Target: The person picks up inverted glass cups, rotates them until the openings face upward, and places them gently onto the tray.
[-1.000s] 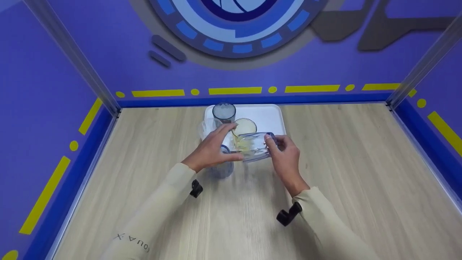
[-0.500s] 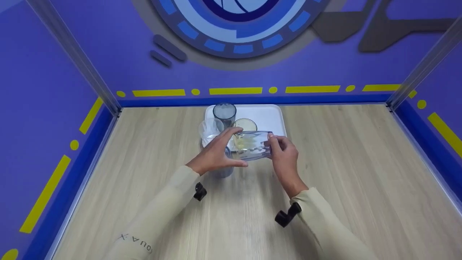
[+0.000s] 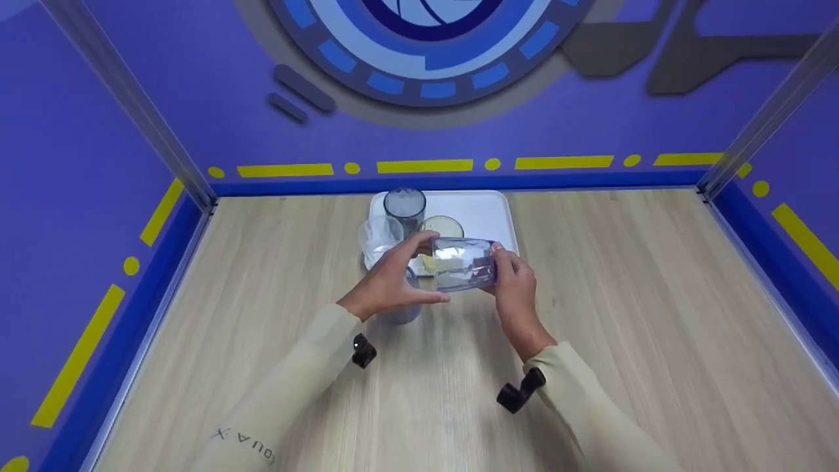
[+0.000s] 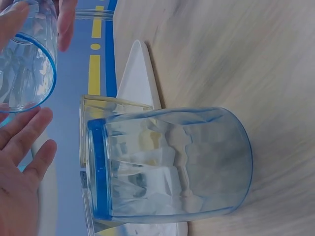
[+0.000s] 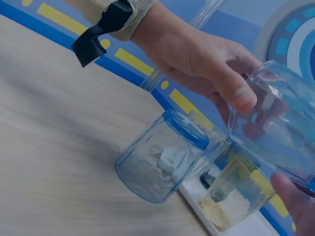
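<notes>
My right hand (image 3: 514,288) grips a clear bluish drinking glass (image 3: 464,265) by one end, thumb on top, and the glass lies on its side above the table. Its blue-rimmed mouth points toward my left hand (image 3: 393,282). The left thumb and fingers are spread either side of that mouth; in the left wrist view, the left fingertips (image 4: 45,117) are right at the rim. Below and behind the left hand stands another bluish glass (image 4: 172,164) with a thick blue band at its top, partly hidden in the head view.
Behind the hands lies a white tray (image 3: 482,203). On it stand a grey glass (image 3: 404,206), a yellowish glass (image 3: 446,226) and clear glassware (image 3: 375,239) at the left. A blue patterned wall (image 3: 419,141) closes off the table's (image 3: 623,295) back.
The held glass has turned to lie more level, and the right thumb has shifted on its end. My left hand has moved slightly right and down beside the mouth.
</notes>
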`<state>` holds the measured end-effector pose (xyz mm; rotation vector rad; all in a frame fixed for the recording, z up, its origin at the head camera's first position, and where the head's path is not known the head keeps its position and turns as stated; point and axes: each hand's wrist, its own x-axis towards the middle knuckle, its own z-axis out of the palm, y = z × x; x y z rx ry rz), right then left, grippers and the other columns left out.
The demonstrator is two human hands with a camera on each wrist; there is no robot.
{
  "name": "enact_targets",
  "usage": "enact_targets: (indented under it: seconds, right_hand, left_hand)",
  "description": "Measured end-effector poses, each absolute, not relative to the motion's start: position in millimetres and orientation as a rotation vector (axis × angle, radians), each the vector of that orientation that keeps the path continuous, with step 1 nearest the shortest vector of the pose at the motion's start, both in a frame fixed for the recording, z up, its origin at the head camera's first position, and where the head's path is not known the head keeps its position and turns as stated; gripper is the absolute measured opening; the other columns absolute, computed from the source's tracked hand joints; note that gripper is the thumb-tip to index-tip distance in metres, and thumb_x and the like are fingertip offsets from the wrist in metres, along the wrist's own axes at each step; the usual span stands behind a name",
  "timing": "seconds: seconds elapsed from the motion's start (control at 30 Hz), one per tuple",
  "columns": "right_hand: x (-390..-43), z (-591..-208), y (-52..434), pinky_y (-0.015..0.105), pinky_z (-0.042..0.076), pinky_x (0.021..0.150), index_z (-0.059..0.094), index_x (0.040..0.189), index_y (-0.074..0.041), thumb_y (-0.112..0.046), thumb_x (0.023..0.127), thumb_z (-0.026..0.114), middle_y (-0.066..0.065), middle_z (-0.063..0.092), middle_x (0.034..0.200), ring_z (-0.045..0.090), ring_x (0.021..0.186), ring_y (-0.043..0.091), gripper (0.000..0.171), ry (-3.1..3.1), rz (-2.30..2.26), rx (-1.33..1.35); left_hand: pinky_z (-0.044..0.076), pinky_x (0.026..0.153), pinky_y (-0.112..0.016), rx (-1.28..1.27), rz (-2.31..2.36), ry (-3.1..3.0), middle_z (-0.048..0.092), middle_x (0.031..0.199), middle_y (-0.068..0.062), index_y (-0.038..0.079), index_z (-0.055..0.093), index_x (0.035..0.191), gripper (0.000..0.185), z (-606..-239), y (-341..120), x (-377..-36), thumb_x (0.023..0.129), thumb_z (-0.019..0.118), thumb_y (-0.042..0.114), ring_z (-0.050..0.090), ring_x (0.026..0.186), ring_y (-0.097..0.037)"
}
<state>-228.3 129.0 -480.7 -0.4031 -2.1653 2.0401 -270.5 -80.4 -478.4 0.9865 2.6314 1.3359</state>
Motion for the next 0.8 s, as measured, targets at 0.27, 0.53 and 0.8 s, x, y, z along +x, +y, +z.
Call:
enact_targets:
  seconds: [0.27, 0.53, 0.8]
  right_hand:
    - [-227.5, -485.0, 134.2, 0.033, 0.054, 0.092, 0.063, 0.115, -0.007, -0.049, 0.1, 0.04, 0.008, 0.062, 0.104, 0.062, 0.093, 0.016, 0.05, -2.223, 2.001, -0.355]
    - [-223.6, -482.8, 139.5, 0.041, 0.042, 0.109, 0.052, 0.135, -0.018, -0.056, 0.096, 0.047, 0.003, 0.057, 0.131, 0.052, 0.123, 0.018, 0.055, -2.352, 1.866, -0.243]
    - [-220.4, -479.6, 139.3, 0.039, 0.04, 0.111, 0.053, 0.135, -0.023, -0.05, 0.093, 0.058, -0.003, 0.055, 0.139, 0.049, 0.13, 0.015, 0.05, -2.442, 1.627, 0.02]
  left_hand:
    - [0.048, 0.1, -0.042, 1.044, 1.337, 2.691, 0.056, 0.125, 0.003, 0.023, 0.039, 0.142, 0.091, -477.4, -79.3, -271.4, 0.067, 0.085, 0.048, 0.054, 0.115, -0.019]
    - [0.051, 0.099, -0.036, 1.004, 1.339, 2.662, 0.053, 0.127, -0.007, 0.021, 0.039, 0.143, 0.09, -477.0, -80.4, -271.4, 0.069, 0.087, 0.039, 0.053, 0.118, -0.019]
    - [0.051, 0.099, -0.036, 0.946, 1.26, 2.685, 0.049, 0.134, -0.005, 0.022, 0.038, 0.145, 0.089, -476.2, -81.6, -270.5, 0.071, 0.085, 0.038, 0.055, 0.119, -0.018]
